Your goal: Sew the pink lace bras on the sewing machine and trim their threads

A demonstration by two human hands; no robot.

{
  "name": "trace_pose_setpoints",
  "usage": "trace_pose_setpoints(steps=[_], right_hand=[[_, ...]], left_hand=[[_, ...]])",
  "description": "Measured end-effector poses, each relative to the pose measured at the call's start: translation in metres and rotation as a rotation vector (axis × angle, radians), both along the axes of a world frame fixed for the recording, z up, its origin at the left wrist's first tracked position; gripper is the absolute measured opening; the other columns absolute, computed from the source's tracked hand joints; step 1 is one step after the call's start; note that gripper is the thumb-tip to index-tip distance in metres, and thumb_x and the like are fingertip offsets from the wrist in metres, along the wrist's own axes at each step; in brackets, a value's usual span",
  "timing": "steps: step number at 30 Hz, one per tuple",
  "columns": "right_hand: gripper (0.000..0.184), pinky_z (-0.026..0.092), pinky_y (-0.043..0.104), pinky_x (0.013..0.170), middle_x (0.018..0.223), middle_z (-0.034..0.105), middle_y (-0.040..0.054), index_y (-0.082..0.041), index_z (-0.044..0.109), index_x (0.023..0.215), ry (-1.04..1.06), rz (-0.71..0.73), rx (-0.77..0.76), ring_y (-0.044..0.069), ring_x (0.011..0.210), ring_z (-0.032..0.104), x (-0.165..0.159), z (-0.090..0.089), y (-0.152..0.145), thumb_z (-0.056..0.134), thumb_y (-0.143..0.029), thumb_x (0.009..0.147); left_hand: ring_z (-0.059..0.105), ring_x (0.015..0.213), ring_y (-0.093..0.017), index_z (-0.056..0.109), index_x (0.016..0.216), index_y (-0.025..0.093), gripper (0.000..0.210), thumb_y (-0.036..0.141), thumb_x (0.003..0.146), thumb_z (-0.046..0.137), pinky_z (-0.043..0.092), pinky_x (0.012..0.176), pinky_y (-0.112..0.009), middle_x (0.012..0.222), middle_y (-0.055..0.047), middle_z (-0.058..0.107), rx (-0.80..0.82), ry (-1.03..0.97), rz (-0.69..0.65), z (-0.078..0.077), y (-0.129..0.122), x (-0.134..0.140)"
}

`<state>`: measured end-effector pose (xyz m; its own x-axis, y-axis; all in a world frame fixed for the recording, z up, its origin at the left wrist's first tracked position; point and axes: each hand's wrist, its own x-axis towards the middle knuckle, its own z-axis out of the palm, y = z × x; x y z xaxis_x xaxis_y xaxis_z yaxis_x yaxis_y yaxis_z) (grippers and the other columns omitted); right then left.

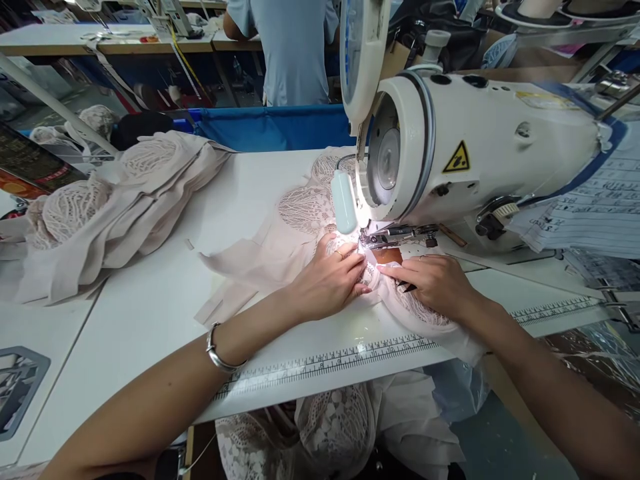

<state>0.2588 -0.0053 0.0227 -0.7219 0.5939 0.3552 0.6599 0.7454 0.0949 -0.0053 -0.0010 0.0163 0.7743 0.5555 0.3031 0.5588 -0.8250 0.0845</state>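
A pale pink lace bra [305, 208] lies under the needle area of a white sewing machine [480, 143], in the machine's bright light. Just left of the presser foot [364, 239], my left hand [333, 277] has its bent fingers pressed together on the lace. On the other side, my right hand [435, 283] grips the near part of the bra, its index finger pointing towards the needle. Dark pointed tips, perhaps of thread snips, show beneath the right fingers. The needle's contact with the cloth is hidden by glare and fingers.
A pile of similar lace bras [145, 193] lies at the left of the white table [150, 287]. A printed ruler [330, 363] runs along its front edge. More lace pieces [335, 427] rest below, over my lap. A person in a blue shirt [295, 50] is beyond the table.
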Motion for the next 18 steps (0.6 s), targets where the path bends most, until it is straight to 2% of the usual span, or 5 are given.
trace_pose_setpoints(steps=[3, 6, 11, 14, 18], right_hand=[[0.050, 0.029, 0.028, 0.056, 0.056, 0.057, -0.0024, -0.026, 0.081, 0.111, 0.020, -0.001, -0.002, 0.014, 0.055, 0.046, -0.004, 0.000, 0.004, 0.045, -0.003, 0.083], [0.054, 0.029, 0.028, 0.054, 0.056, 0.059, -0.0025, -0.026, 0.081, 0.111, 0.036, -0.017, -0.032, 0.014, 0.054, 0.048, -0.008, 0.001, 0.009, 0.045, -0.002, 0.078], [0.063, 0.034, 0.027, 0.057, 0.075, 0.075, -0.0023, -0.028, 0.078, 0.119, 0.039, -0.068, -0.122, 0.015, 0.069, 0.063, -0.014, 0.003, 0.014, 0.047, -0.001, 0.072], [0.060, 0.036, 0.028, 0.058, 0.085, 0.078, -0.0018, -0.030, 0.076, 0.121, 0.028, -0.120, -0.160, 0.017, 0.080, 0.067, -0.015, 0.000, 0.018, 0.049, -0.002, 0.075], [0.050, 0.042, 0.027, 0.063, 0.091, 0.078, 0.0003, -0.030, 0.074, 0.122, 0.040, -0.152, -0.241, 0.018, 0.083, 0.066, -0.015, -0.011, 0.027, 0.050, -0.009, 0.084]], left_hand=[[0.057, 0.128, -0.035, 0.063, 0.125, 0.013, 0.048, 0.046, 0.109, 0.034, 0.020, 0.117, -0.067, 0.128, -0.016, 0.069, -0.012, 0.008, 0.006, 0.000, 0.002, -0.002], [0.056, 0.130, -0.035, 0.064, 0.125, 0.015, 0.049, 0.050, 0.108, 0.034, 0.017, 0.118, -0.069, 0.132, -0.015, 0.068, -0.018, 0.014, 0.019, 0.000, 0.004, -0.004], [0.056, 0.129, -0.035, 0.066, 0.122, 0.015, 0.047, 0.050, 0.108, 0.037, 0.017, 0.119, -0.070, 0.135, -0.014, 0.067, -0.030, 0.019, 0.063, 0.002, 0.008, -0.006], [0.057, 0.128, -0.035, 0.066, 0.122, 0.016, 0.047, 0.051, 0.107, 0.039, 0.018, 0.119, -0.071, 0.134, -0.014, 0.067, -0.036, 0.024, 0.085, 0.002, 0.012, -0.006], [0.054, 0.131, -0.036, 0.065, 0.125, 0.015, 0.046, 0.049, 0.107, 0.039, 0.013, 0.120, -0.072, 0.136, -0.013, 0.067, -0.049, 0.009, 0.113, 0.000, 0.014, -0.007]])
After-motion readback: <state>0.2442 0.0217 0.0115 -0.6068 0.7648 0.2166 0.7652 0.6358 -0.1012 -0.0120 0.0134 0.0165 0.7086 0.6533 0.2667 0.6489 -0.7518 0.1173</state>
